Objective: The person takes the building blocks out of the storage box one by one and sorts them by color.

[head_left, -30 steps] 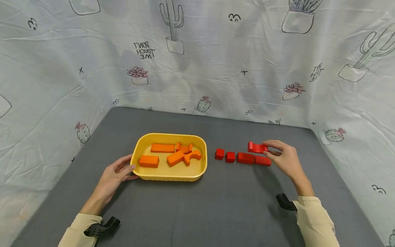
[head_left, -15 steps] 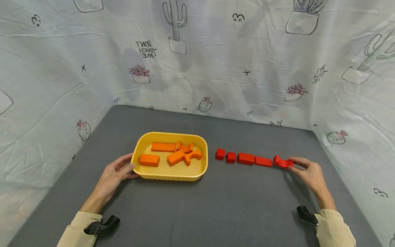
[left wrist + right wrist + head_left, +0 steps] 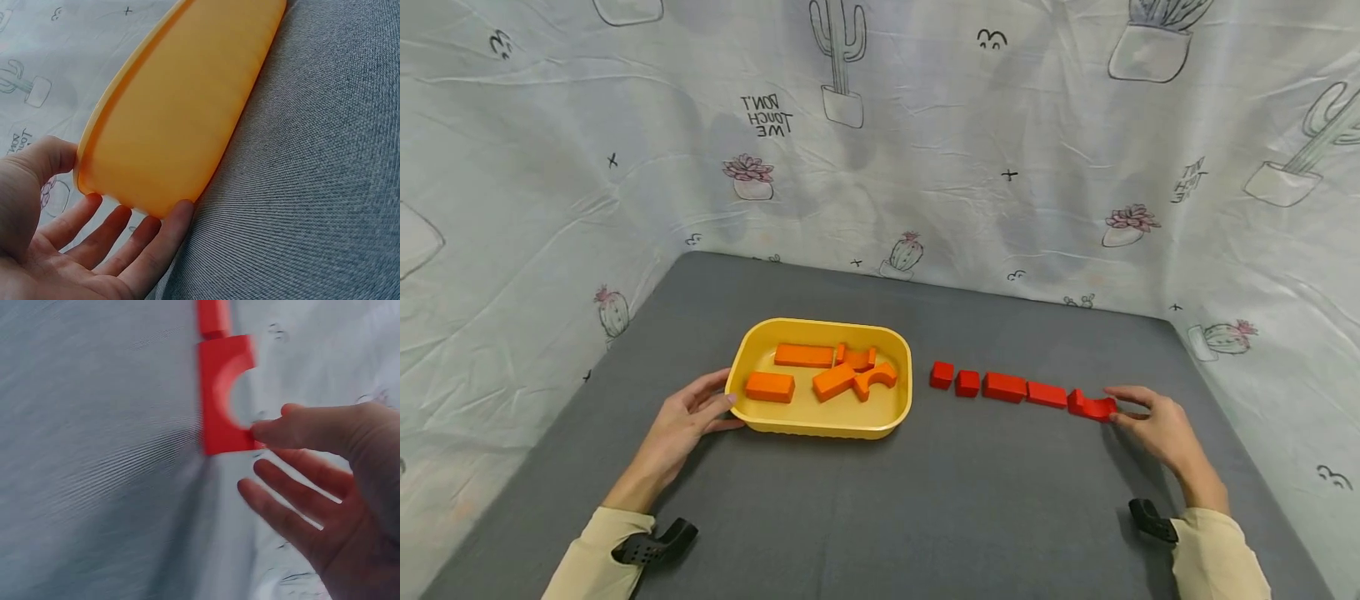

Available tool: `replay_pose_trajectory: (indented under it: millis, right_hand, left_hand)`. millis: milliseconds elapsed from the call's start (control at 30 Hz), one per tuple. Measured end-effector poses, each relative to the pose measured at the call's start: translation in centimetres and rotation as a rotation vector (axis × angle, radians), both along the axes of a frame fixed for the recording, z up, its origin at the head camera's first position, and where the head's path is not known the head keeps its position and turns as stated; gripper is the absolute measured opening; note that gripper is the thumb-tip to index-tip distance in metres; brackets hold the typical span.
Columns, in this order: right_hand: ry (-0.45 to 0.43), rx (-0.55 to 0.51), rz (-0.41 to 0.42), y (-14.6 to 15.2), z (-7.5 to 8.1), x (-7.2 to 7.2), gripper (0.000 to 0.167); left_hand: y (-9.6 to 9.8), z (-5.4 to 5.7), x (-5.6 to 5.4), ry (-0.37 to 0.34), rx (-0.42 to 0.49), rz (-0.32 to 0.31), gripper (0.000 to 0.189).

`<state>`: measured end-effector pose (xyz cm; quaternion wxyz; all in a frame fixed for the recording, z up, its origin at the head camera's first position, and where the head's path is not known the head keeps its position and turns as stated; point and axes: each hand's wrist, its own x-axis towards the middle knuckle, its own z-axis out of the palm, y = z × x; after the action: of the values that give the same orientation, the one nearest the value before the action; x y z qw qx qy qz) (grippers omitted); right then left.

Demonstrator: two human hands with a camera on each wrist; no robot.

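Observation:
My left hand (image 3: 681,425) holds the left end of a yellow tray (image 3: 820,431), thumb at the rim and fingertips against the end wall, as the left wrist view shows. Inside the tray lie several orange blocks (image 3: 770,387), two of them with curved cut-outs. My right hand (image 3: 1165,429) pinches the right end of a red arch block (image 3: 217,394), its hollow side facing up. That block stands at the right end of a row of red blocks, close against a red oblong block (image 3: 1047,394).
Further left in the row are another red oblong block (image 3: 1004,387) and two small red cubes, one (image 3: 967,383) beside the other (image 3: 942,375). A grey cloth (image 3: 880,508) covers the table. A white printed curtain (image 3: 955,200) hangs behind it.
My right hand has carried the red arch block from behind the row, rightward and nearer, then down to the row's right end. The left hand has stayed on the tray.

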<state>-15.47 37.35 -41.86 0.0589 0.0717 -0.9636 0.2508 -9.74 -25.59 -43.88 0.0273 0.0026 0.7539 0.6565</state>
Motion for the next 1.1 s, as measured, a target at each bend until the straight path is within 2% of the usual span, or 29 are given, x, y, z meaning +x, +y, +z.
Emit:
replay_pose_trajectory:
  millis: [133, 200, 300, 367, 467, 633, 733, 833, 967, 1100]
  right_hand:
    - [-0.008, 0.002, 0.029, -1.0, 1.8, -0.1, 0.042]
    - [0.017, 0.002, 0.058, -2.1, 2.8, -0.3, 0.042]
    - [0.106, -0.008, 0.132, -4.6, 4.1, -0.5, 0.042]
    - [0.164, -0.018, 0.197, -6.9, 4.8, -0.7, 0.042]
    - [0.205, -0.027, 0.31, -10.7, 5.7, -0.9, 0.041]
    - [0.191, 0.012, 0.518, -18.5, 7.7, -0.1, 0.039]
    - [0.168, 0.088, 0.638, -23.0, 8.5, 0.0, 0.036]
    - [0.097, 0.169, 0.689, -26.3, 8.1, -0.9, 0.033]
    - [0.007, 0.258, 0.672, -28.7, 6.3, -2.5, 0.029]
    - [-0.043, 0.323, 0.656, -30.0, 5.0, -3.7, 0.028]
  left_hand:
    - [0.1, 0.2, -0.1, -0.004, -0.003, 0.0, 0.062]
    - [0.1, 0.3, -0.1, -0.007, -0.01, 0.007, 0.062]
    - [0.0, 0.3, -0.1, -0.01, -0.022, 0.019, 0.061]
    - [-0.1, 0.4, -0.1, -0.01, -0.028, 0.022, 0.061]
    - [-0.1, 0.4, -0.1, -0.007, -0.024, 0.023, 0.06]
    - [0.0, 0.4, -0.1, 0.0, -0.011, 0.011, 0.059]
    - [0.0, 0.5, -0.2, 0.003, -0.018, 0.017, 0.058]
    - [0.0, 0.5, -0.3, 0.005, -0.018, 0.019, 0.058]
    - [0.0, 0.3, -0.1, 0.0, -0.009, 0.009, 0.058]
    - [0.2, 0.2, 0.1, -0.003, -0.006, 0.008, 0.058]
